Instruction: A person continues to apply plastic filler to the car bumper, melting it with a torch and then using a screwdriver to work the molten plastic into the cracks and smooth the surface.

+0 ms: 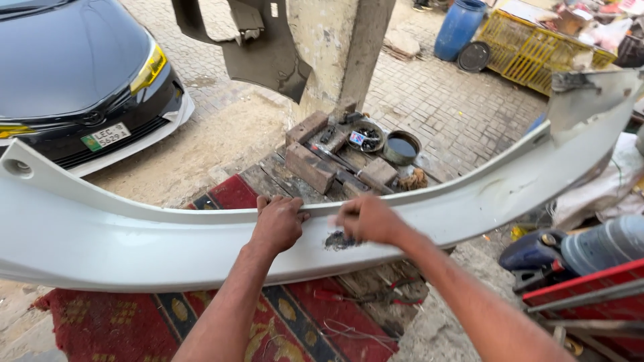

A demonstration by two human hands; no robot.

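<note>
- Two bare forearms are reaching up from the bottom edge toward a white bumper (134, 241), which is stretching across the whole view in a long curve.
- Left hand (277, 223) is lying palm-down on the bumper, fingers curling over its upper edge, steadying it rather than gripping anything else.
- Right hand (367, 219) is resting loosely closed just beside the left one, fingertips pressing on the panel; whether it is pinching something small I cannot tell, since it is slightly blurred.
- Dark scuffed patch (340, 240) is showing on the white paint directly under the right hand.
- Red patterned rug (134, 322) is lying on the ground beneath the bumper.
- Wooden planks (282, 175) are sitting just beyond the bumper, carrying bricks (310, 164), a round tin (402, 147) of dark liquid and a shallow dish (367, 137) of small parts.
- Concrete pillar (339, 50) is standing behind the planks, with a dark body panel (265, 57) hanging next to it.
- Black car (74, 74) is standing at the upper left on the paving.
- Blue barrel (459, 28) and yellow crate (530, 48) are standing well apart at the upper right.
- Red metal frame (583, 295) is showing at the lower right.
</note>
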